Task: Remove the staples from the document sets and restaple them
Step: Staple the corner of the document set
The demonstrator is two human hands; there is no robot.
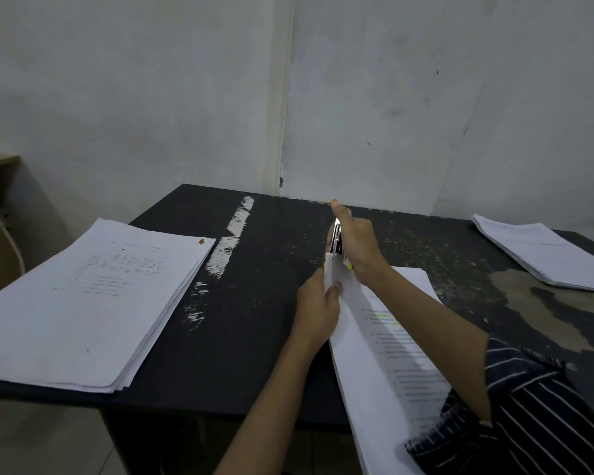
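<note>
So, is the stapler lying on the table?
No, the right hand grips the stapler at the corner of the papers that the left hand holds.

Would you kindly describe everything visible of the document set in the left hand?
The document set is a sheaf of white printed sheets, some lines highlighted yellow-green. It slants across the near right of the black table, overhanging its edge. The left hand pinches its raised far corner; the right hand clamps a stapling tool onto it.

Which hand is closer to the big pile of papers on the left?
Left. The left hand sits right of the paper pile; the right hand is farther right, holding the stapler.
</note>
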